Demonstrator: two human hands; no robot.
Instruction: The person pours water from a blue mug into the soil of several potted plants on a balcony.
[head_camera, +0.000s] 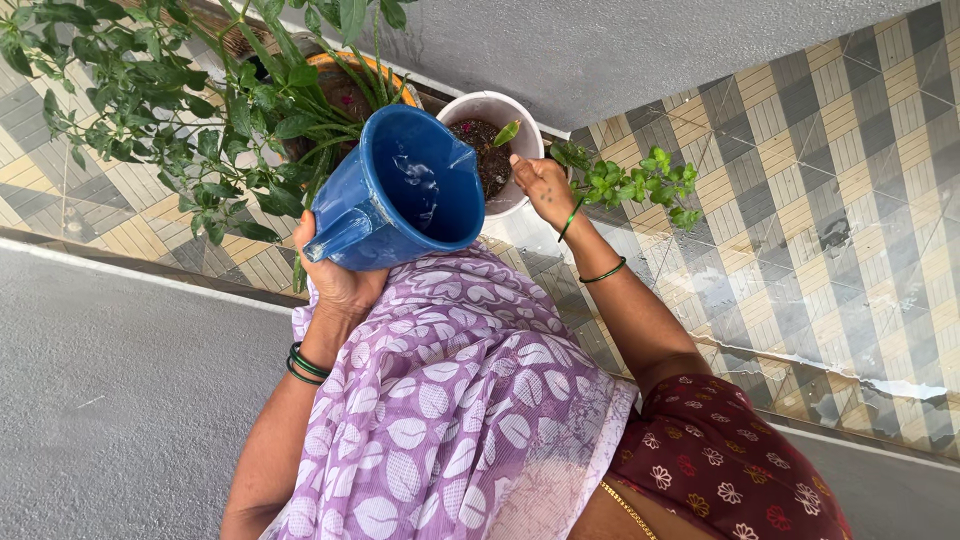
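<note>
- Lilac sari cloth with a white leaf print lies nearest, draped between both arms.
- Left hand is closed round the handle of a blue plastic jug. The jug is tipped on its side with its mouth toward the camera, and a little water shows inside.
- Right hand rests at the rim of a round white pot of dark soil, fingers bent down near a small green seedling leaf. I cannot tell whether they pinch anything.
- Risk, as I judge it: tipped this far, the jug could spill onto the cloth or the patterned floor tiles and leave them slick.
- A careless finger could also bend the seedling.
</note>
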